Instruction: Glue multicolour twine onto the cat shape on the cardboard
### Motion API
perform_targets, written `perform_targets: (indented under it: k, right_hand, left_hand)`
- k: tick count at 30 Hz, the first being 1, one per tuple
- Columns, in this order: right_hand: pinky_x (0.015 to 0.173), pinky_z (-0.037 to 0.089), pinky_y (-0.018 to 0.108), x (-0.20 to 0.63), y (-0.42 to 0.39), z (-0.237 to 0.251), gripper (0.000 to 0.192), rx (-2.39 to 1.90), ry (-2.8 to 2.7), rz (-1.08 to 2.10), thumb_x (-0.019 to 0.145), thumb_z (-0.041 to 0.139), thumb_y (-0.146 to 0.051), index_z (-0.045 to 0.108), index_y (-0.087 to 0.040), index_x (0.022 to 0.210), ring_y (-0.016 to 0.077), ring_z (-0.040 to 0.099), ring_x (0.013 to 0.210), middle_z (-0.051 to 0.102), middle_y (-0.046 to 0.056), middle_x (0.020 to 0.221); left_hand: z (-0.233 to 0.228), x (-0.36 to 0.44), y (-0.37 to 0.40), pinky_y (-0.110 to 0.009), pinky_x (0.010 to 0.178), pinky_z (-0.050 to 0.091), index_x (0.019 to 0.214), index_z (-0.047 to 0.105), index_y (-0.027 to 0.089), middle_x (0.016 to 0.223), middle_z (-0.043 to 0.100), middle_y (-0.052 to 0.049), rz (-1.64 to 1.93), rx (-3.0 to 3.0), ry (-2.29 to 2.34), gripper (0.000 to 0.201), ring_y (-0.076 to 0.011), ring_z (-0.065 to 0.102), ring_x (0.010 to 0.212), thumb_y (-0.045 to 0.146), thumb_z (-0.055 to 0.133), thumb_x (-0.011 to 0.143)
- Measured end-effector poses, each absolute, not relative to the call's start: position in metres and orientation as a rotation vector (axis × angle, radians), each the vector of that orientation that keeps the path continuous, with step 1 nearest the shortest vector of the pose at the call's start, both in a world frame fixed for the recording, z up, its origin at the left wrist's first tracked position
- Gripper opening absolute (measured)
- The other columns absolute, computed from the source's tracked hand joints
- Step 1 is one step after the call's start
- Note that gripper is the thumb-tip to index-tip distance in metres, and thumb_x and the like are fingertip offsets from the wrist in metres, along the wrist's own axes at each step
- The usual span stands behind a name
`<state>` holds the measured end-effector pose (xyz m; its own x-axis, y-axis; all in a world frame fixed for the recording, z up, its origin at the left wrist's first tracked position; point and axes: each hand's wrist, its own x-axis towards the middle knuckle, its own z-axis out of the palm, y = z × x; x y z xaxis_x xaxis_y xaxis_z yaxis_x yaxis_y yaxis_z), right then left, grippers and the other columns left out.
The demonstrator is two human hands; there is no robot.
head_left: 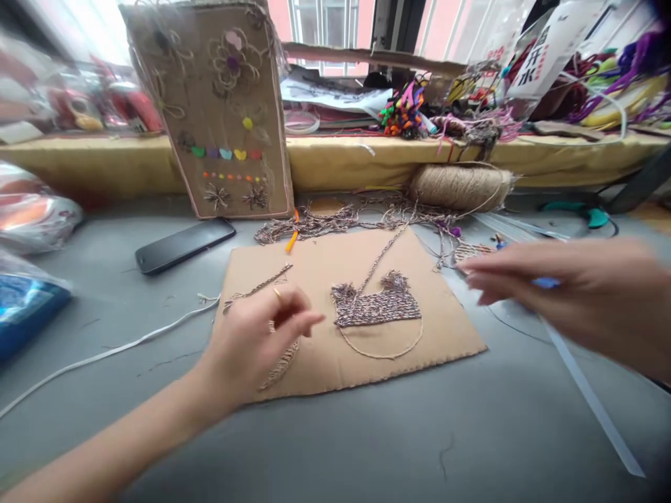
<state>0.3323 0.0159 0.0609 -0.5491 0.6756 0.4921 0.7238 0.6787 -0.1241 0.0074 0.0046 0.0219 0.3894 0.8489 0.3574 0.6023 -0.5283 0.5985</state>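
Observation:
My left hand, with a ring on one finger, hovers over the left part of a cardboard sheet. Its fingers are curled in, and nothing shows between them and the thumb. Beneath it, a braided cord piece is partly hidden. To its right on the cardboard lies a basket-like shape of coiled speckled cord, with a twine loop below and a loose cord end running up. My right hand, blurred, is off the cardboard's right edge with fingertips pinched together; what they hold, if anything, I cannot make out.
A phone lies to the left. Behind stand a decorated cardboard panel and a twine spool, with tangled cord alongside. Clear glue sticks and teal-handled pliers are at right; a white cord crosses the left.

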Motion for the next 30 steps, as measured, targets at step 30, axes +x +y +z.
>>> perform_targets:
  k: [30]
  right_hand:
    - [0.068,0.055,0.025,0.289,0.017,0.045,0.023,-1.138,-2.217,0.402,0.086,0.055,-0.029,0.054,-0.017,0.106,0.0135,0.067,0.074,0.071,0.003,0.084]
  left_hand:
    - [0.0,0.042,-0.012,-0.032,0.082,0.052,0.095,0.061,0.005,0.097,0.069,-0.012,0.931,3.09,0.706,0.019,-0.0222,0.062,0.096,0.008,0.043,0.091]
